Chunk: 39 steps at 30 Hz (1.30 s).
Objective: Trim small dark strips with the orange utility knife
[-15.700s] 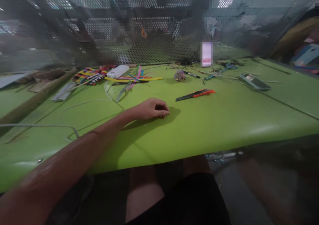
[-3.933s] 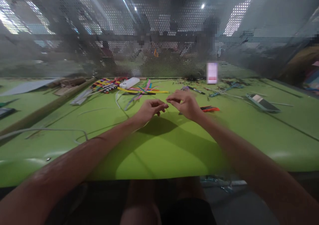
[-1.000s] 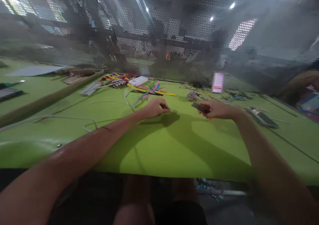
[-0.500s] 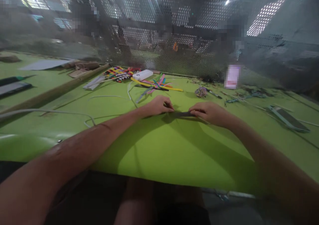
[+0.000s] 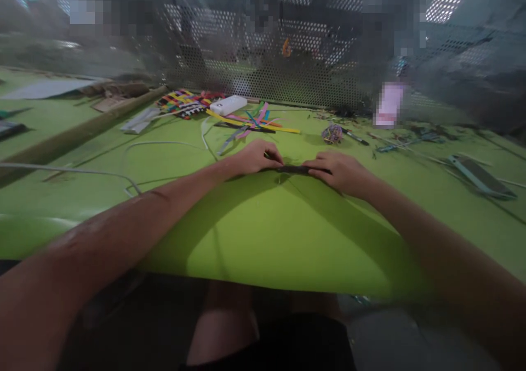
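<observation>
A short dark strip [image 5: 296, 169] stretches between my hands, just above or on the green tabletop [image 5: 267, 234]. My left hand [image 5: 258, 156] pinches its left end between thumb and fingers. On the other end, my right hand [image 5: 339, 171] is closed with the thumb underneath and the fingers on top. The strip's ends are hidden inside my fingers. Beyond my hands lie several loose coloured strips [image 5: 250, 121], crossed over one another in yellow, pink, blue and black. A small ball of tangled strips [image 5: 332, 133] sits behind my right hand.
A woven multicoloured piece [image 5: 183, 102] and a white power bank [image 5: 228, 105] with a cable lie at the back. A pen [image 5: 355, 136] is beside the ball. A phone [image 5: 480, 176] rests at the right. A long pole [image 5: 82, 135] crosses the left side; perforated metal mesh [image 5: 263, 69] stands behind.
The view has tipped down a little, so everything sits higher in the picture. Both hands still hold the dark strip; less of a gap shows between them.
</observation>
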Motion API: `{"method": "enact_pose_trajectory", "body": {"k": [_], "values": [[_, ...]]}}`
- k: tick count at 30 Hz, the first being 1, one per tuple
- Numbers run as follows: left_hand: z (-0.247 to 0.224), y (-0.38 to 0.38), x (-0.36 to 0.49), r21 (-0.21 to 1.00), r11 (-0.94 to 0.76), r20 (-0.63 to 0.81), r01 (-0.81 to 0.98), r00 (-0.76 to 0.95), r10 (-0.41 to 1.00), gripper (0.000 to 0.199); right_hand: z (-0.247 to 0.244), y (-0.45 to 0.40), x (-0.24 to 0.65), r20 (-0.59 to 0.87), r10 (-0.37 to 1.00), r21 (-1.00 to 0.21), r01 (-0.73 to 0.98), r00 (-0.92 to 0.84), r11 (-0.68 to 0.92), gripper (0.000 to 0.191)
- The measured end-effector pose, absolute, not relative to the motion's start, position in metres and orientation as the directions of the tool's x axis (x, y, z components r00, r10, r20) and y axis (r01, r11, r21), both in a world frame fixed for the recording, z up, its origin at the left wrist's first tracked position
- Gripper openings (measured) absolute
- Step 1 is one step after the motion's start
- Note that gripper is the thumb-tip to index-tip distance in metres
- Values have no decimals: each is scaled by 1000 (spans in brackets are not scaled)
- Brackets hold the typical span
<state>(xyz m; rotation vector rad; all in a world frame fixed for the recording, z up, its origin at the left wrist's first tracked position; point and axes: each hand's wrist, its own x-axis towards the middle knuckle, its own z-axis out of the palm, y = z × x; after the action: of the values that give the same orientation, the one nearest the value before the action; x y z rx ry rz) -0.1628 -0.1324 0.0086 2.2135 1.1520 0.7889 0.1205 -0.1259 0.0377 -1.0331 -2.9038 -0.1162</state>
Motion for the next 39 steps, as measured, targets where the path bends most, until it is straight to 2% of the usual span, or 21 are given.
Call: {"method": "enact_pose_trajectory", "body": {"k": [12,17,24,39], "values": [[10,-135,-163,656,-504,287,562,432,855,7,41,-137,115,41,659,232,648,-751,725,48],[10,-133,-164,642,-522,278,562,463,841,6,42,-141,115,-74,681,207,657,-729,725,51],[12,-136,-164,657,-499,261,565,451,854,7,44,-147,112,-118,707,224,675,-698,703,52],[11,-139,-157,621,-477,282,621,391,876,10,45,-152,110,-84,700,189,678,-709,710,50]]}}
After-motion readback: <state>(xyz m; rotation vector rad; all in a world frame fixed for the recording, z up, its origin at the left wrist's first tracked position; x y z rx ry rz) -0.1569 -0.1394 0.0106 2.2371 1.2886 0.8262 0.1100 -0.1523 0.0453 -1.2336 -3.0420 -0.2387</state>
